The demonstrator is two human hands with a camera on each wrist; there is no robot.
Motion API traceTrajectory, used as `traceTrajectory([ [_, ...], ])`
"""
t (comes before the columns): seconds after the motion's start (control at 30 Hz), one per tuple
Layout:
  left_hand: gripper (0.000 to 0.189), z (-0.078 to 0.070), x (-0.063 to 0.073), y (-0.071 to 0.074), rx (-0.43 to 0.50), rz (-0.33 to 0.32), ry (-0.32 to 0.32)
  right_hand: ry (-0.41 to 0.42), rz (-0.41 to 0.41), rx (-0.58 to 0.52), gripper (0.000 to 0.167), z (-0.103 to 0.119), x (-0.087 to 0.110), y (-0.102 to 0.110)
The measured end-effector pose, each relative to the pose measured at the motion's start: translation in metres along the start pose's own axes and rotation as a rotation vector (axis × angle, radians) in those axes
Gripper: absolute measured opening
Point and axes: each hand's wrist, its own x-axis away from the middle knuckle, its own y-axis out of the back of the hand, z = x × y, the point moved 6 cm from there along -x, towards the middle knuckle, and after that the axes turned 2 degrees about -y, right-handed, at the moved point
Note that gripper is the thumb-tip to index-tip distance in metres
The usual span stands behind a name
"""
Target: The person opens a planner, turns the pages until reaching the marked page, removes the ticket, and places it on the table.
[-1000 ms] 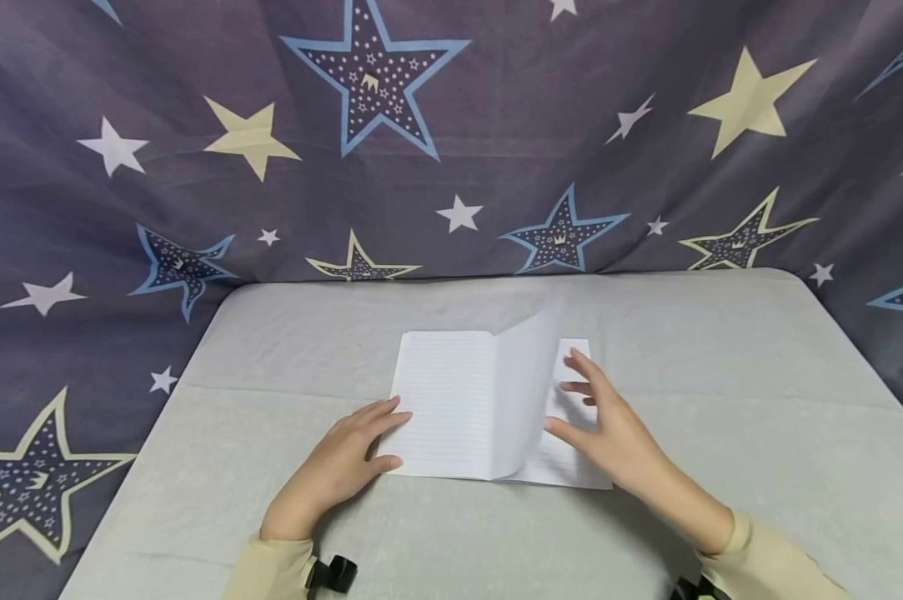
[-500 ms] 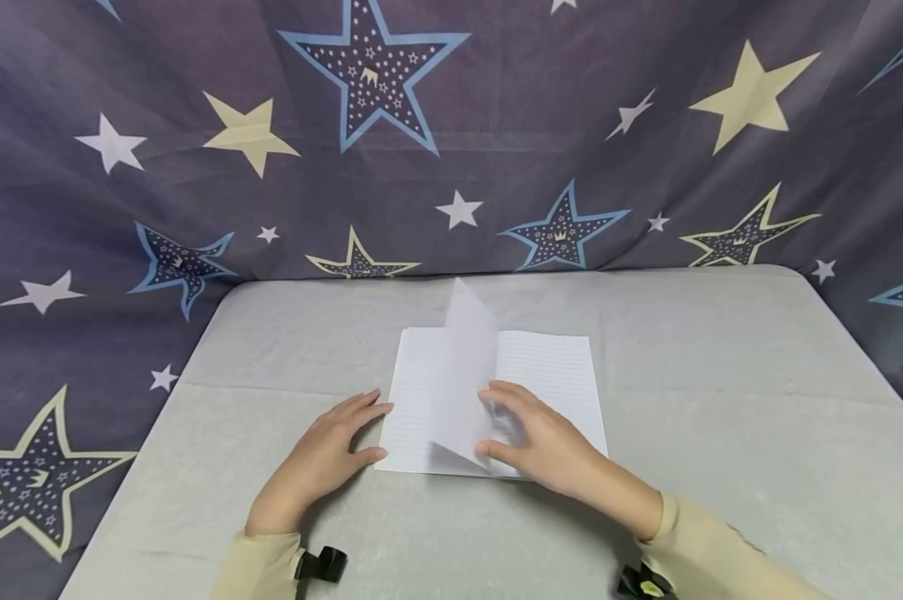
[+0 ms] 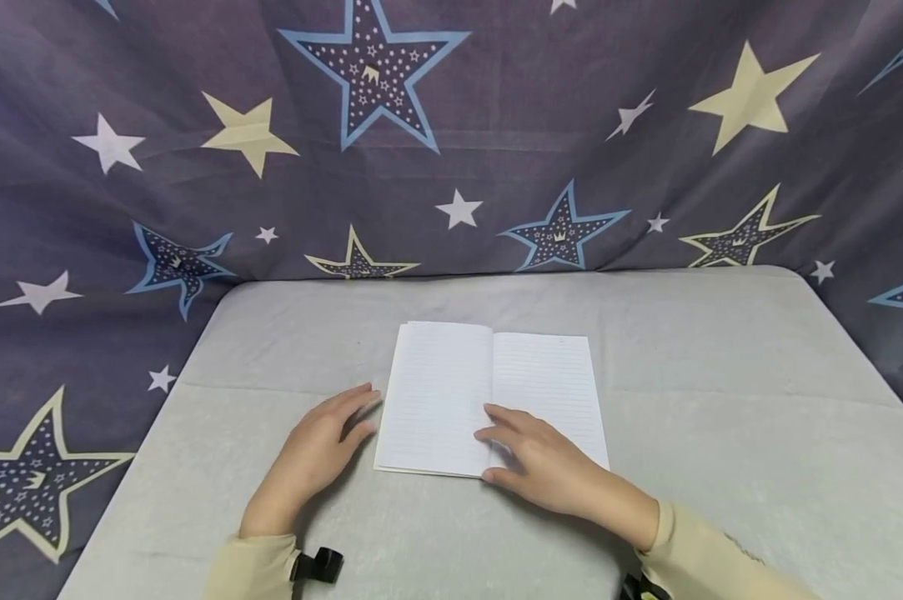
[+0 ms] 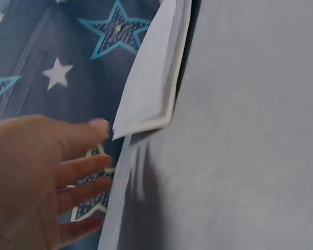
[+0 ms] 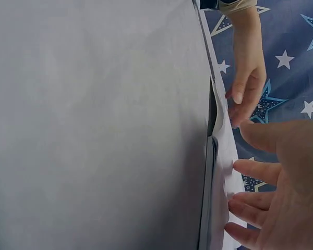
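Open notebook on grey tabletop — star-printed dark cloth behind.

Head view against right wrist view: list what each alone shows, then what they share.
Only the head view shows the right sleeve and the ruled lines across the open notebook. Only the right wrist view shows the right hand from its palm side. Both show the right hand, the left hand, the notebook, the pale tabletop and the star-patterned curtain.
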Motion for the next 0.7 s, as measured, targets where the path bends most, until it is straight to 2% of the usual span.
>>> traceTrajectory([
  [0.1,0.052,-0.010,-0.002,-0.007,0.019,0.010,-0.067,0.014,0.013,0.007,0.045,0.000,0.001,-0.001],
  [0.2,0.061,-0.019,-0.002,-0.017,0.015,0.057,-0.117,0.023,0.038,-0.012,0.042,0.000,0.003,0.001],
  [0.33,0.066,-0.022,0.000,-0.026,0.003,0.112,-0.111,0.044,0.053,-0.043,0.040,-0.007,0.012,0.008],
  [0.47,0.064,-0.023,0.001,-0.027,0.009,0.130,-0.101,0.058,0.006,-0.046,0.043,-0.025,0.027,0.022],
  [0.57,0.063,-0.023,0.002,-0.027,0.007,0.136,-0.111,0.053,-0.027,-0.037,0.051,-0.043,0.038,0.033],
  [0.7,0.062,-0.022,0.002,-0.024,-0.008,0.130,-0.122,0.028,-0.018,-0.009,0.065,-0.065,0.050,0.044],
])
